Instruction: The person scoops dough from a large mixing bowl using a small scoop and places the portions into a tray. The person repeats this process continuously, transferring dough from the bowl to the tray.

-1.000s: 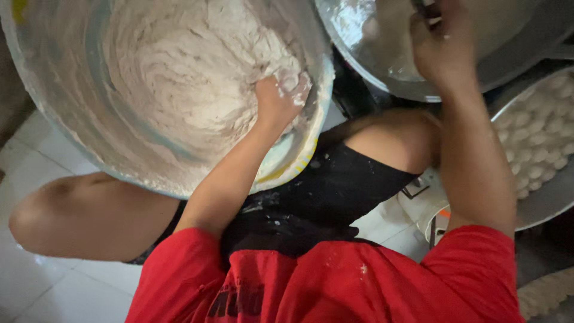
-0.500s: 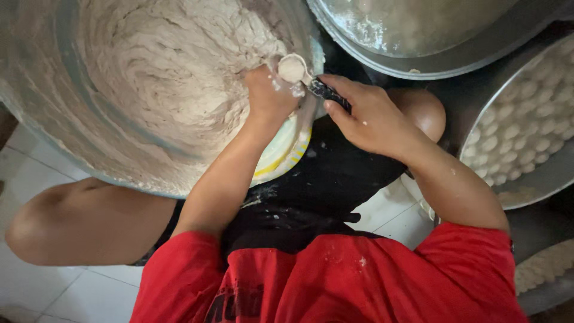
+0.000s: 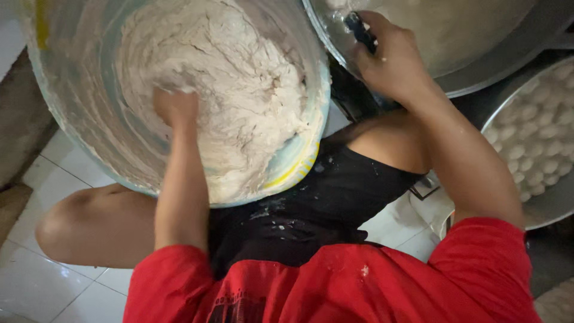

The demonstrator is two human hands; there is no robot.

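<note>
A big light-blue basin [image 3: 311, 149] rests between my knees, full of sticky white dough [image 3: 239, 90]. My left hand [image 3: 174, 106] is pushed into the dough near the basin's middle, fingers buried, so its grip is hidden. My right hand [image 3: 388, 60] is up at the rim of a large metal pan [image 3: 478, 66] at the top right. It is closed around the dark handle of a spoon [image 3: 360, 31], whose bowl is out of sight over the pan.
A round metal tray [image 3: 550, 203] with several white dough balls [image 3: 538, 137] sits at the far right. My bare knees, black shorts and red shirt fill the lower view. White floor tiles [image 3: 36, 281] show at the lower left.
My right hand carried the spoon from the basin's rim up and right to the metal pan. My left hand slid from the basin's right edge into the middle of the dough.
</note>
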